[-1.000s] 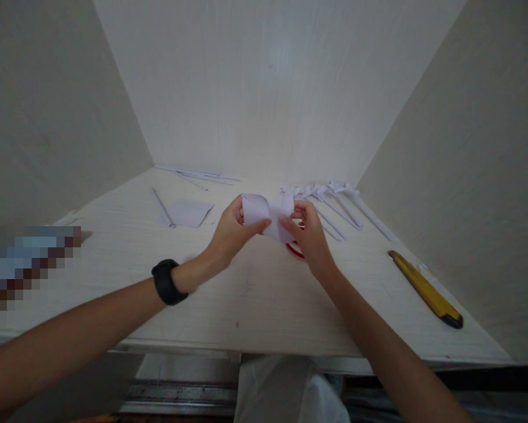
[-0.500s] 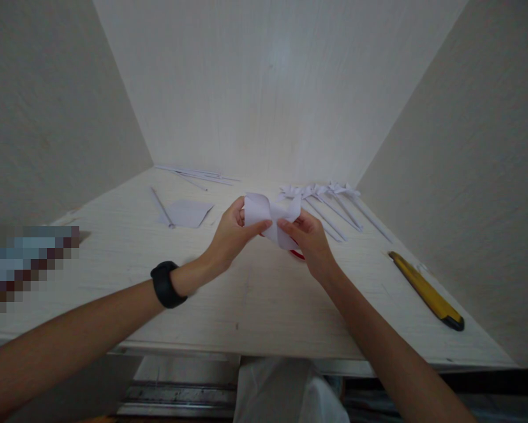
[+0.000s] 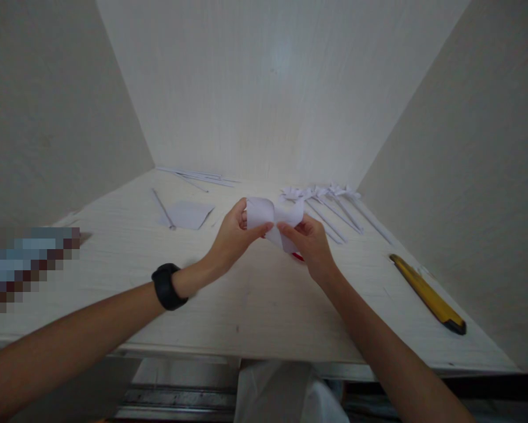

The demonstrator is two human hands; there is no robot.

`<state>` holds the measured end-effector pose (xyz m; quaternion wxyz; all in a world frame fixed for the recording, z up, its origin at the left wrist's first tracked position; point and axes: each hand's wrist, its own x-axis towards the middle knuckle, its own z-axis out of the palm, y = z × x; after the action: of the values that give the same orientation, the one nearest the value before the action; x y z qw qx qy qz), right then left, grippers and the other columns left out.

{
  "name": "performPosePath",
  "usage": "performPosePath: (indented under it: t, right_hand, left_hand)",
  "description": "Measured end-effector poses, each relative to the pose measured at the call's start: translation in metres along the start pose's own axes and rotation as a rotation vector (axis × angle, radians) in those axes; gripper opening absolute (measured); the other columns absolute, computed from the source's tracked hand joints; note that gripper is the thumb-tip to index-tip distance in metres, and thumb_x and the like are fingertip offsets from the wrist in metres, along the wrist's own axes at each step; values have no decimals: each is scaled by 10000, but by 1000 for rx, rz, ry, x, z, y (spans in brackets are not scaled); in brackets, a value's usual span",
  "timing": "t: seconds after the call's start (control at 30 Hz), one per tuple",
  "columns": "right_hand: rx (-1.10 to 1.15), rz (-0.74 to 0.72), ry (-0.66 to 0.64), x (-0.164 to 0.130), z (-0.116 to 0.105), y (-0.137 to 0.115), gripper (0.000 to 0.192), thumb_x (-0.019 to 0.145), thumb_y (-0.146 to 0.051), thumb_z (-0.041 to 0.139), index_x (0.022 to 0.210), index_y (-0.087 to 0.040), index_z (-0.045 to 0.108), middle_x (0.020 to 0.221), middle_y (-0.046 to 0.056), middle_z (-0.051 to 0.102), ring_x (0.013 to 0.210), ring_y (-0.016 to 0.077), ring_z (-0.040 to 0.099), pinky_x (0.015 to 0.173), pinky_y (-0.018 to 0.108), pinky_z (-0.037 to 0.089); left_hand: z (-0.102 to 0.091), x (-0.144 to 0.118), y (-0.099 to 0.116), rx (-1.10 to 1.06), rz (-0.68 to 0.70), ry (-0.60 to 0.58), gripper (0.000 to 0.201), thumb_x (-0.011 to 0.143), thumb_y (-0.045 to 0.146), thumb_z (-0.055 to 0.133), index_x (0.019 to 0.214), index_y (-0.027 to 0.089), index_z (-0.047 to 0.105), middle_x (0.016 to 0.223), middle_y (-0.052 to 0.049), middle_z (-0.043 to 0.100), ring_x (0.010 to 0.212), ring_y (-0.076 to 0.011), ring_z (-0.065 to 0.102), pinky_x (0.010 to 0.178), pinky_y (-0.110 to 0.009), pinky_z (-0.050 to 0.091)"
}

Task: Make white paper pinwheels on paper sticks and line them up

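A folded white paper piece (image 3: 273,220) is pinched above the worktop (image 3: 255,294) by the left hand (image 3: 234,238) and right hand (image 3: 308,244), both closed on it; light, limp and easily creased, it is best held near its centre folds.

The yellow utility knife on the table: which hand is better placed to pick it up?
Probably the right hand: the yellow utility knife lies on its side of the table, though both hands pinch the folded white paper.

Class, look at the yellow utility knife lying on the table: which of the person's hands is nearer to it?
Right. The right hand holds the folded paper at mid-table, with the yellow utility knife off to its right; the left hand is farther still.
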<state>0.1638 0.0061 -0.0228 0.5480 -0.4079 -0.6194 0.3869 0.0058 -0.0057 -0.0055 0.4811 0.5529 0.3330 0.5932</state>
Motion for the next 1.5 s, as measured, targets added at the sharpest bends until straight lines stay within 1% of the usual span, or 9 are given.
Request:
performPosePath:
  t: [0.13,0.37,0.53,0.77,0.97,1.1,1.23,1.33,1.5]
  right_hand:
    - [49,48,34,0,1,-3,216,697,-378,699,788,-183,686,763,42,699,698,174,612,640,300,478]
    - [178,153,84,-1,3,-14,264,651,-380,714,819,-178,697,797,53,732,724,186,652,640,294,491]
    - [159,159,92,-1,2,-12,278,646,-392,721,815,-173,699,768,68,729,703,199,655,600,295,486]
    - [119,104,78,-1,2,-10,308,669,-424,715,857,-181,697,749,54,721,705,196,653,602,292,495]
    - [117,91,67,-1,3,-11,258,682,-394,699,827,-181,691,783,56,721,715,189,652,612,292,494]
    - [124,81,52,-1,4,-11,246,681,-379,696,826,-180,690,795,54,721,720,185,655,637,300,500]
    - [126,89,49,-1,4,-11,259,670,-389,702,817,-177,688,781,54,723,700,182,651,632,300,502]
    - [160,101,45,-1,5,-12,256,655,-377,708,817,-181,682,774,44,726,676,171,644,642,301,504]
    - [169,94,39,-1,4,-12,237,665,-370,696,814,-188,672,767,31,714,655,156,625,629,289,492]
  left_hand:
    - [-1,1,-1,-17,37,-24,248,720,249,729,899,176,572,817,-14,682,711,-133,630,629,-234,487]
    - [-6,2,0,21,117,139,108,756,245,691,787,192,603,701,34,602,660,-101,547,616,-206,442]
    - [-5,1,3,36,168,170,76,767,231,687,769,200,617,718,30,596,690,-108,544,644,-213,444]
    - [-5,0,4,144,221,115,99,759,273,713,765,201,645,779,-4,643,740,-144,581,686,-255,460]
    - [-10,0,1,324,422,11,67,776,245,713,734,217,669,781,-12,608,781,-155,555,729,-288,443]
    - [-8,-1,3,452,471,0,54,775,236,712,731,219,685,789,-20,592,795,-163,550,762,-308,445]
    - [-7,0,2,438,422,16,39,750,228,722,716,222,705,924,-42,581,921,-177,562,831,-317,473]
    - [-7,0,-2,280,300,-22,36,741,244,723,724,213,713,1102,-64,576,1046,-194,567,902,-338,483]
    - [-6,0,-2,133,125,-79,54,712,248,734,726,196,725,1235,-78,566,1059,-200,584,915,-352,486]
